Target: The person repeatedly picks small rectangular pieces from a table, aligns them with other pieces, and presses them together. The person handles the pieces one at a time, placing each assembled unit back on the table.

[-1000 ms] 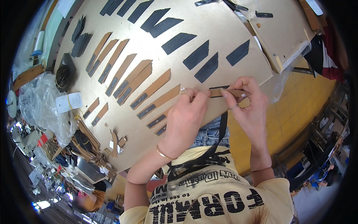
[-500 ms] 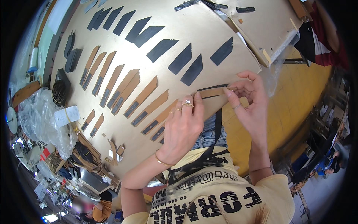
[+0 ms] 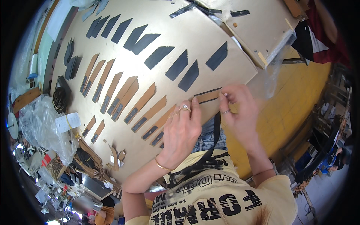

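A brown leather-like strip (image 3: 208,96) with black borders along both long sides lies near the table's front right edge. My left hand (image 3: 180,129) is palm down, its fingers close together on the strip's left end. At the other end, my right hand (image 3: 240,108) pinches the strip between thumb and bent forefinger. What lies beneath my left fingers is hidden. Beside my left hand runs a row of brown strips (image 3: 144,101) with dark grey patches at their near ends. Beyond the held strip lie black slant-ended pieces (image 3: 188,75), several in a row.
Dark pieces are stacked (image 3: 71,67) at the table's left. Clear plastic bags (image 3: 45,123) and a white card (image 3: 68,122) sit by the left edge. Plastic film (image 3: 275,75) hangs off the right corner. Another person's arm (image 3: 328,22) is at the far right.
My right hand has lowered and drawn in toward the strip, its raised fingers now curled. The strip's right end has gone down flatter. My left hand stays on the other end.
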A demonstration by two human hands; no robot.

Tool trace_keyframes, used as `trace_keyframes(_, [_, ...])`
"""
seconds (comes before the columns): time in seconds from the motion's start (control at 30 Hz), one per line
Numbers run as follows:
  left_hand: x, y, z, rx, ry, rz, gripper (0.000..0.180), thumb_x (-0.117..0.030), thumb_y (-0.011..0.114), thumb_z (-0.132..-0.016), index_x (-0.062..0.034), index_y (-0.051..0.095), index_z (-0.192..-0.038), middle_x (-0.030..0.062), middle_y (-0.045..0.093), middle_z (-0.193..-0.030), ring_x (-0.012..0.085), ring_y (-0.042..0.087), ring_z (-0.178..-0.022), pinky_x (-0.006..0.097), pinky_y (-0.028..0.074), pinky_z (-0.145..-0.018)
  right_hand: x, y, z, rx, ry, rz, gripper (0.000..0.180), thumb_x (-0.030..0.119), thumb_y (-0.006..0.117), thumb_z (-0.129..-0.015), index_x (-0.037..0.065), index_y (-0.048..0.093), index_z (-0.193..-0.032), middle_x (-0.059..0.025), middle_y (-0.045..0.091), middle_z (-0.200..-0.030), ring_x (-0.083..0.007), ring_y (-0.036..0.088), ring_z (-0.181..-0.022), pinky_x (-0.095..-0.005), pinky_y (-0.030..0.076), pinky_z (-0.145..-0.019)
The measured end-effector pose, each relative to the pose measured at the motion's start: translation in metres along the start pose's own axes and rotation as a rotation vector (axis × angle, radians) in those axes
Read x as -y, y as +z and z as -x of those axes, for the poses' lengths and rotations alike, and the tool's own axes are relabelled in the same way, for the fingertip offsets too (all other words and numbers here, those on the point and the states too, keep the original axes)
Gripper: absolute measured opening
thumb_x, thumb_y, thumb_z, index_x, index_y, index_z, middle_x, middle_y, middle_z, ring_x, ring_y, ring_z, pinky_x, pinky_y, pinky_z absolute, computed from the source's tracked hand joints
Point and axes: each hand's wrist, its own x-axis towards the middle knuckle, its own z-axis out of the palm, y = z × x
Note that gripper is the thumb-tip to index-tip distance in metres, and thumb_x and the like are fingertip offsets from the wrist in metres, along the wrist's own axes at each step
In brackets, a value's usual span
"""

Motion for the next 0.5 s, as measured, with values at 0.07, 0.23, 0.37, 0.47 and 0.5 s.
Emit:
trace_keyframes(0.07, [0.0, 0.0, -0.001, -0.006, 0.002, 0.008, 0.041, -0.001, 0.063, -0.078, 0.0062, 0.063, -0.118, 0.0143, 0.061, -0.102, 0.0261, 0.066, -0.091, 0.033, 0.056, -0.078, 0.001, 0.007, 0.007, -0.021, -0.102, 0.143, 0.034, -0.006, 0.071, -0.071, 0.015, 0.071, -0.099, -0.0112, 0.056, -0.121, -0.0264, 0.056, -0.098, -0.0359, 0.049, -0.077])
trace_keyframes(0.23, [0.008, -0.006, -0.005, -0.007, -0.107, 0.213, 0.031, -0.001, 0.065, -0.083, -0.0021, 0.068, -0.114, 0.0112, 0.063, -0.096, 0.0267, 0.064, -0.075, 0.036, 0.052, -0.066, 0.01, 0.003, 0.02, -0.075, -0.282, 0.585, 0.037, 0.001, 0.069, -0.075, 0.013, 0.071, -0.11, -0.0112, 0.057, -0.125, -0.0288, 0.054, -0.103, -0.0427, 0.044, -0.088])
trace_keyframes(0.37, [0.02, -0.014, -0.008, -0.014, -0.163, 0.452, 0.026, -0.004, 0.066, -0.085, -0.0031, 0.069, -0.111, 0.0112, 0.064, -0.089, 0.0265, 0.064, -0.071, 0.037, 0.051, -0.066, 0.028, 0.009, 0.026, 0.041, -0.27, 0.393, 0.046, 0.001, 0.068, -0.076, 0.006, 0.065, -0.123, -0.0099, 0.058, -0.122, -0.0297, 0.056, -0.105, -0.043, 0.045, -0.089])
trace_keyframes(0.47, [0.021, -0.017, -0.008, -0.055, -0.216, 0.557, 0.029, -0.004, 0.067, -0.085, -0.0031, 0.067, -0.113, 0.0124, 0.066, -0.087, 0.0272, 0.064, -0.071, 0.037, 0.051, -0.065, 0.035, 0.022, 0.023, 0.094, -0.218, 0.128, 0.056, 0.001, 0.072, -0.075, 0.003, 0.059, -0.129, -0.0129, 0.059, -0.115, -0.0313, 0.058, -0.104, -0.0402, 0.048, -0.088])
trace_keyframes(0.5, [0.02, -0.017, -0.008, -0.084, -0.236, 0.601, 0.029, -0.004, 0.067, -0.085, -0.0034, 0.067, -0.114, 0.0127, 0.067, -0.087, 0.0271, 0.064, -0.071, 0.036, 0.051, -0.065, 0.036, 0.025, 0.02, 0.12, -0.168, 0.081, 0.057, 0.001, 0.073, -0.075, 0.003, 0.059, -0.13, -0.0138, 0.059, -0.114, -0.0317, 0.058, -0.104, -0.0396, 0.049, -0.088])
